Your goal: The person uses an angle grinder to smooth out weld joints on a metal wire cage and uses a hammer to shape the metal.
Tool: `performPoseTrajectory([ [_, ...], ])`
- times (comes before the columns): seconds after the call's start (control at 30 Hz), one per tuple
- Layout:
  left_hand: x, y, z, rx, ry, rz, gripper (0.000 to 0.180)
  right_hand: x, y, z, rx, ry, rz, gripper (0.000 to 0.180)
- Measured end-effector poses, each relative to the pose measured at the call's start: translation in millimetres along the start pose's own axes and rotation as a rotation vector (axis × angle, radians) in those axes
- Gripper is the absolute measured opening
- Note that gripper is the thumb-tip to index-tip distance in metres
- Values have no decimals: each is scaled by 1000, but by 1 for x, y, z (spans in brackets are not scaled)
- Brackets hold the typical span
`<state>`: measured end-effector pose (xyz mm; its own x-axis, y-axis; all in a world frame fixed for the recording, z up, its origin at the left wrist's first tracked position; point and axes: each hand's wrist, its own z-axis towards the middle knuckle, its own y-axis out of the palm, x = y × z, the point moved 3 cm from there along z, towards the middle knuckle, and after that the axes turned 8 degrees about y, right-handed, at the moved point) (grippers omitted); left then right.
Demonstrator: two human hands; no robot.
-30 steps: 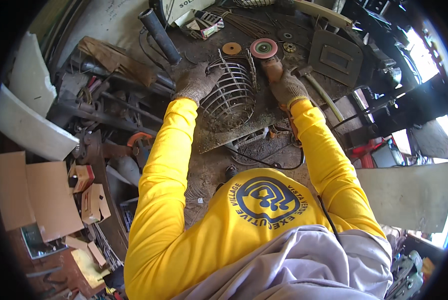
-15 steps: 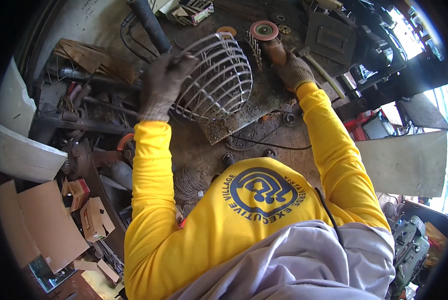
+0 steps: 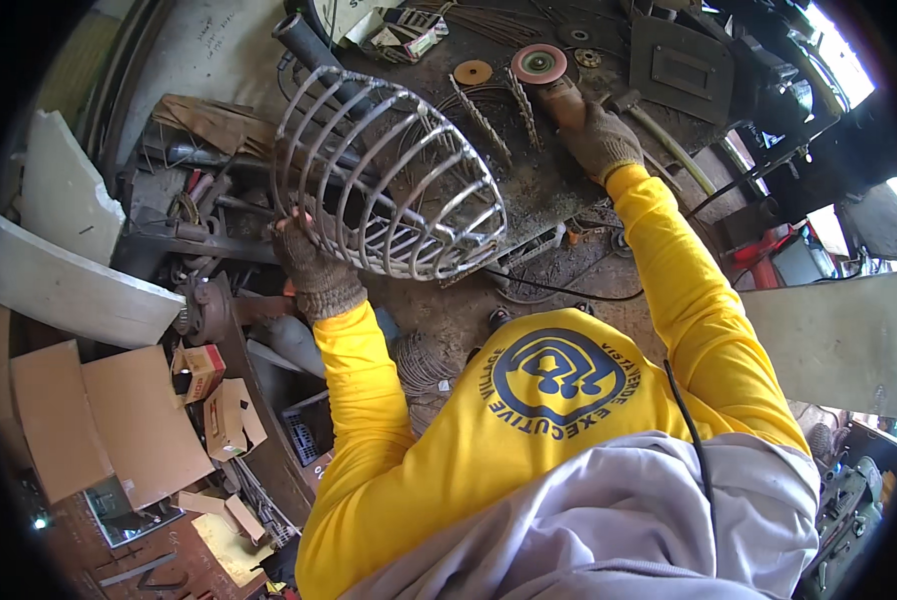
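Observation:
My left hand (image 3: 314,262), in a brown knit work glove, is closed on the near left rim of a basket-shaped cage of welded metal bars (image 3: 409,262). The cage tilts above the near left part of the dark workbench, its open side toward the far left. My right hand (image 3: 605,143), gloved alike, is wrapped round an angle grinder (image 3: 566,104). A pinkish sanding disc (image 3: 540,64) on the grinder faces up. The grinder rests on or just over the bench; I cannot tell which. Two twisted metal bars (image 3: 525,110) lie between cage and grinder.
A hammer (image 3: 669,140) lies right of my right hand. An orange-brown disc (image 3: 473,72), a square metal plate (image 3: 681,70) and an open carton (image 3: 397,36) sit on the bench. A black cable (image 3: 569,293) crosses below its near edge. Cardboard boxes (image 3: 144,420) stand at the left.
My left hand has come nearer and taken hold of the cage's near rim. The cage has turned and shifted left. My right hand keeps hold of the grinder, and the view has shifted slightly.

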<state>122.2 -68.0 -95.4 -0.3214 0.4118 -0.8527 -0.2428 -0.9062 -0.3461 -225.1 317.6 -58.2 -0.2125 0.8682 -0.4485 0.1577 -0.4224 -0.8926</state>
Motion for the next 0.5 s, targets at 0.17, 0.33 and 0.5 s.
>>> performPoseTrajectory([
  [0.17, 5, -89, 53, -293, -150, 2046, 56, 15, 1, 9, -123, 62, -27, 70],
  [0.33, 5, -115, 57, -247, -27, 1947, 49, 16, -4, 10, -146, 55, 5, 69],
  [0.5, 5, -63, 20, -566, 136, 2784, 62, 17, -2, 12, -153, 79, 51, 65],
])
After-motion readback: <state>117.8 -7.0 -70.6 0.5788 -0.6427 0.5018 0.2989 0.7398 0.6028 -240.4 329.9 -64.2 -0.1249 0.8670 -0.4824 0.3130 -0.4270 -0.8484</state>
